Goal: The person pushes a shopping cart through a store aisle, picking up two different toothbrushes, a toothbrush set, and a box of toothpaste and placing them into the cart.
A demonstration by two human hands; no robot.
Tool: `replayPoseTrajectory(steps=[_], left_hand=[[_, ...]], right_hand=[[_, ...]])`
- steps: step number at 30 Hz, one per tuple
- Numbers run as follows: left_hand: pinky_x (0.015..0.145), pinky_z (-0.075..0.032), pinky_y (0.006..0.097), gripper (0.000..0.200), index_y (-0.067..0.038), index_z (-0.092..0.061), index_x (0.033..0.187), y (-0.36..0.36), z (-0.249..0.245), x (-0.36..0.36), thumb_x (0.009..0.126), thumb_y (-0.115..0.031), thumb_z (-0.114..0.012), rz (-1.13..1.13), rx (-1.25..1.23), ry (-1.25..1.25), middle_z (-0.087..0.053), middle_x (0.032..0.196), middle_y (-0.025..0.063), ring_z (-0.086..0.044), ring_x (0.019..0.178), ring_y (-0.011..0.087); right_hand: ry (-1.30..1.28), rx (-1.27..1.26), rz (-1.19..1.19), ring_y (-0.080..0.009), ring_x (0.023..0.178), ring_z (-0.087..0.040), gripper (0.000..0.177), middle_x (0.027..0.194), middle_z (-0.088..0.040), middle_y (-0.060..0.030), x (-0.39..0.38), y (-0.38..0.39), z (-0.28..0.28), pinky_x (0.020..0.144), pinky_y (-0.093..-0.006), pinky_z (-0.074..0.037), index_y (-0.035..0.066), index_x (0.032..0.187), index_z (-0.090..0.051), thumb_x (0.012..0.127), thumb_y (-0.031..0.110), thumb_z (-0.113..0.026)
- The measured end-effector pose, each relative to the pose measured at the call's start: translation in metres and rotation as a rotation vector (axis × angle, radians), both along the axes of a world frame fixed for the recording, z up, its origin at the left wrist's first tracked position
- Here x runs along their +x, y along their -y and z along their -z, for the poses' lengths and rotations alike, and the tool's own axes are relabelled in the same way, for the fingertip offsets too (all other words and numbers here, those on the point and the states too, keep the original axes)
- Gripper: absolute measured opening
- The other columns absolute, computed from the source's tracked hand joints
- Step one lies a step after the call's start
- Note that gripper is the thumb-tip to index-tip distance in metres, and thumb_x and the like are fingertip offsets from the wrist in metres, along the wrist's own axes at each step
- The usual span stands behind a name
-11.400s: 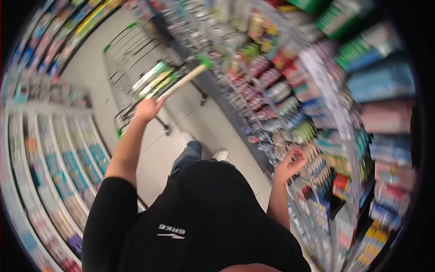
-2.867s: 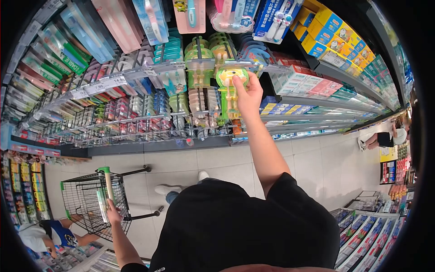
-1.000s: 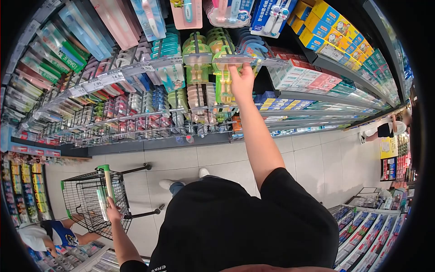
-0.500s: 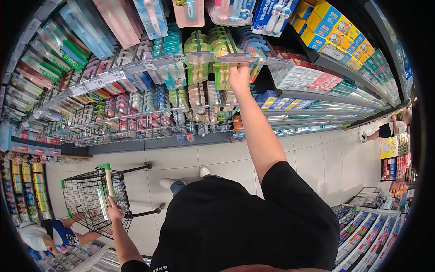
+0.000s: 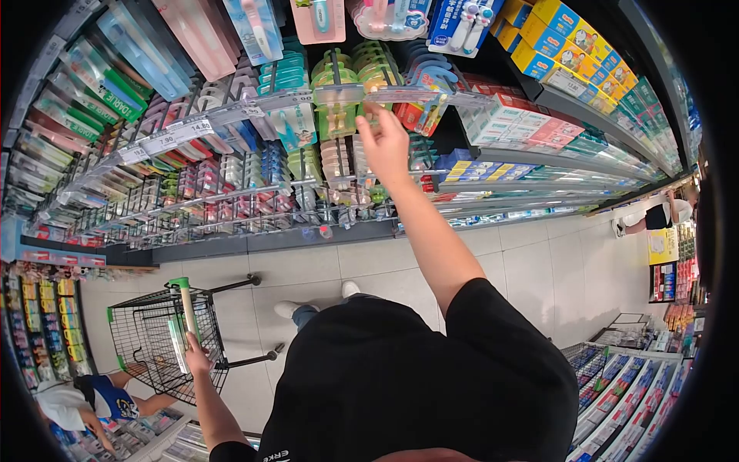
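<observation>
Fingers (image 5: 369, 123) of the right hand (image 5: 385, 150) are spread loosely and hold nothing. Their tips reach up towards the green-and-yellow blister packs of children's toothbrushes (image 5: 339, 92), which hang in rows on metal pegs in the middle of the display, just above and left of the hand. Whether a fingertip touches a pack I cannot tell. A clear plastic price rail (image 5: 408, 95) runs just above the hand, and its labels are too small to read. Further left, white price tags (image 5: 181, 133) read "14.80" and "7.90", with rows of red, blue and pink toothbrush cards hanging below them.

At the lower left, the left hand (image 5: 197, 360) has its fingers closed around the pale wooden cart handle with green end caps (image 5: 187, 312). The handle belongs to a black wire shopping cart (image 5: 142, 343) standing on the grey tiled floor (image 5: 523, 277).

Right of the raised hand, shelves carry red-and-white toothpaste boxes (image 5: 531, 127). Above those are yellow-and-blue boxes (image 5: 573, 54) with cartoon pictures, their print too small to read. The person's black T-shirt (image 5: 400, 385) shows white letters "ERKE" at its lower edge, upside down. A person in a blue-and-white top (image 5: 96, 393) crouches beyond the cart, and another person in black (image 5: 654, 215) bends at the far right.
</observation>
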State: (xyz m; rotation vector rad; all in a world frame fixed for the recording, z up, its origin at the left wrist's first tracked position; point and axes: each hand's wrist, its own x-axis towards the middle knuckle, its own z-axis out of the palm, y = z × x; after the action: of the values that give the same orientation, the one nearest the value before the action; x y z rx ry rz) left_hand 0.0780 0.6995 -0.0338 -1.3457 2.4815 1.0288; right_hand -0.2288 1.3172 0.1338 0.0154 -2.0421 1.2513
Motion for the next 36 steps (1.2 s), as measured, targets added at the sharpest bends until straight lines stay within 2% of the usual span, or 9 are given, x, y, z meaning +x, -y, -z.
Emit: replayPoseTrajectory(steps=[12, 14, 18, 20, 24, 26, 30, 32, 36], left_hand=[[0.047, -0.051, 0.0374, 0.102, 0.008, -0.066, 0.077, 0.004, 0.0, 0.0, 0.095, -0.087, -0.033, 0.003, -0.02, 0.028, -0.058, 0.062, 0.0119, -0.06, 0.049, 0.0253], [0.046, -0.051, 0.0373, 0.102, 0.008, -0.065, 0.077, 0.005, 0.002, 0.002, 0.095, -0.087, -0.033, 0.012, -0.018, 0.026, -0.058, 0.062, 0.012, -0.06, 0.05, 0.0258], [0.046, -0.051, 0.0373, 0.102, 0.008, -0.065, 0.076, 0.005, 0.002, 0.0, 0.095, -0.087, -0.034, 0.008, -0.025, 0.01, -0.058, 0.062, 0.012, -0.061, 0.05, 0.0266], [0.046, -0.052, 0.0374, 0.102, 0.008, -0.065, 0.076, 0.004, 0.001, 0.0, 0.095, -0.087, -0.034, 0.002, -0.022, 0.014, -0.058, 0.061, 0.0118, -0.061, 0.051, 0.0267], [0.046, -0.052, 0.0373, 0.102, 0.009, -0.067, 0.083, 0.003, 0.002, 0.001, 0.095, -0.087, -0.034, 0.006, -0.018, 0.003, -0.06, 0.065, 0.0119, -0.062, 0.053, 0.0264], [0.046, -0.052, 0.0373, 0.102, 0.009, -0.067, 0.086, 0.005, 0.005, 0.0, 0.095, -0.087, -0.034, 0.009, -0.014, -0.017, -0.06, 0.067, 0.0119, -0.063, 0.053, 0.0263], [0.046, -0.052, 0.0375, 0.102, 0.01, -0.069, 0.093, 0.004, 0.002, 0.0, 0.095, -0.086, -0.034, 0.012, -0.013, -0.007, -0.062, 0.069, 0.012, -0.063, 0.054, 0.026], [0.046, -0.052, 0.0374, 0.102, 0.01, -0.069, 0.093, 0.004, 0.004, 0.0, 0.096, -0.086, -0.034, 0.009, -0.004, -0.028, -0.062, 0.069, 0.012, -0.064, 0.054, 0.0259], [0.045, -0.052, 0.0366, 0.099, 0.01, -0.069, 0.093, 0.015, 0.012, 0.003, 0.097, -0.083, -0.035, 0.025, -0.002, 0.05, -0.06, 0.067, 0.0117, -0.063, 0.053, 0.0245]], right_hand=[[-0.033, 0.312, 0.244, -0.0314, 0.075, -0.068, 0.072, 0.091, -0.068, -0.0176, -0.033, 0.022, -0.018, 0.075, -0.046, -0.055, 0.006, 0.143, -0.056, 0.086, 0.039, -0.083], [0.142, 0.219, 0.108, -0.0415, 0.102, -0.069, 0.075, 0.11, -0.071, -0.0209, -0.033, 0.02, -0.028, 0.082, -0.0517, -0.055, 0.011, 0.14, -0.057, 0.084, 0.054, -0.081], [0.261, 0.212, 0.055, -0.0413, 0.107, -0.069, 0.073, 0.114, -0.071, -0.0218, -0.044, 0.012, -0.032, 0.084, -0.0516, -0.055, 0.008, 0.133, -0.059, 0.082, 0.055, -0.082], [-0.007, 0.309, 0.111, -0.0304, 0.071, -0.063, 0.064, 0.083, -0.065, -0.0145, -0.052, 0.007, -0.018, 0.067, -0.0436, -0.052, 0.001, 0.113, -0.065, 0.079, 0.05, -0.087], [0.333, 0.289, 0.021, -0.041, 0.1, -0.069, 0.074, 0.105, -0.071, -0.0192, -0.034, 0.007, -0.041, 0.085, -0.0517, -0.054, 0.005, 0.127, -0.059, 0.079, 0.056, -0.085], [0.089, 0.332, 0.093, -0.0292, 0.063, -0.059, 0.066, 0.072, -0.056, -0.0097, -0.035, 0.006, -0.031, 0.063, -0.0443, -0.049, 0.0, 0.111, -0.065, 0.078, 0.053, -0.087], [0.001, 0.302, 0.097, -0.0247, 0.064, -0.059, 0.053, 0.068, -0.054, -0.0053, -0.005, -0.004, -0.022, 0.063, -0.0402, -0.051, 0.001, 0.112, -0.065, 0.085, 0.043, -0.085], [0.042, -0.108, 0.103, -0.0247, 0.08, -0.062, 0.041, 0.089, -0.06, -0.0075, 0.008, -0.021, -0.001, 0.072, -0.0376, -0.054, 0.004, 0.119, -0.064, 0.09, 0.026, -0.082], [-0.189, 0.037, 0.44, -0.0202, 0.099, -0.063, 0.033, 0.122, -0.059, -0.0139, 0.018, -0.068, 0.012, 0.082, -0.0315, -0.054, 0.0, 0.128, -0.059, 0.1, 0.014, -0.07]])
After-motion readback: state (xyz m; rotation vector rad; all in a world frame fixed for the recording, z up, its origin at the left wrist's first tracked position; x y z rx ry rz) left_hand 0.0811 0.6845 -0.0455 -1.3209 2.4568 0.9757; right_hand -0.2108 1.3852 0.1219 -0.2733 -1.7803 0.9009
